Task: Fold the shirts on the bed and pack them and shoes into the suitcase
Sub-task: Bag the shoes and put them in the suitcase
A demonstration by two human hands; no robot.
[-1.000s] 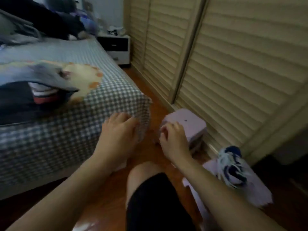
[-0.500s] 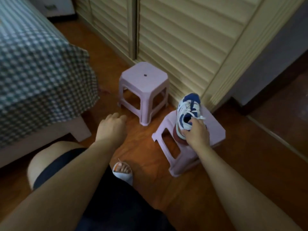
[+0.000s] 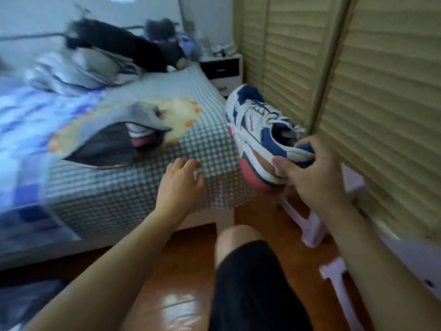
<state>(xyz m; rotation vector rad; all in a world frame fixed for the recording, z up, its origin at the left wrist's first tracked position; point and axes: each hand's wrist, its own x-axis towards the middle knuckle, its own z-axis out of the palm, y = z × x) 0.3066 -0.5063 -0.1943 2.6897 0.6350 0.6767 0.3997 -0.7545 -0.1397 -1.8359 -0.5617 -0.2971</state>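
Observation:
My right hand (image 3: 312, 173) grips a white, blue and pink sneaker (image 3: 257, 130) by its heel, lifted in the air beside the corner of the bed (image 3: 148, 187). My left hand (image 3: 181, 185) hovers over the checked sheet near the bed's corner, fingers loosely curled and holding nothing. On the bed lies a pile of clothes (image 3: 119, 139), a grey and dark garment over a cream patterned one. No suitcase can be made out; the left of the view is blurred.
Louvred wardrobe doors (image 3: 358, 91) run along the right. Two pale purple plastic stools (image 3: 310, 225) stand on the wooden floor below the shoe. A nightstand (image 3: 222, 70) is at the bed's far end. Dark clothing and pillows (image 3: 124, 48) lie at the head.
My right hand has lifted the sneaker off the purple stool and carried it up beside the bed. The view has swung up from the floor to the bed. My left hand has risen toward the bed corner.

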